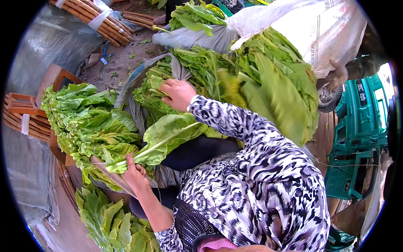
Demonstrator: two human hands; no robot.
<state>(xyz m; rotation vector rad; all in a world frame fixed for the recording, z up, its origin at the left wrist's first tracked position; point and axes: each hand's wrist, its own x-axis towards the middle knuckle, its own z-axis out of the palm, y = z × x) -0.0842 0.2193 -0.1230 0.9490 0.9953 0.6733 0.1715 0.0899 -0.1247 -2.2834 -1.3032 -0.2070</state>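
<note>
My left hand (136,173) is closed round the stalk end of a big green tobacco leaf (170,138), whose blade points up and right across my lap. A thin thread (159,195) hangs below that hand. My right hand (179,94) is over a heap of tobacco leaves (153,77), with thumb and fingers apart; whether it touches them I cannot tell. Left of my hands, a thick row of leaves (90,122) lies with stalk ends outward. A larger pile of leaves (285,80) rises at the right, partly smeared by motion.
Bundled sticks (94,19) lie at the far left, more sticks (31,124) at the left by a brown wooden frame (52,90). A white woven sack (310,29) covers the far pile. A blurred hand of another person (336,77) is near a wheel (329,97) and green crates (357,122).
</note>
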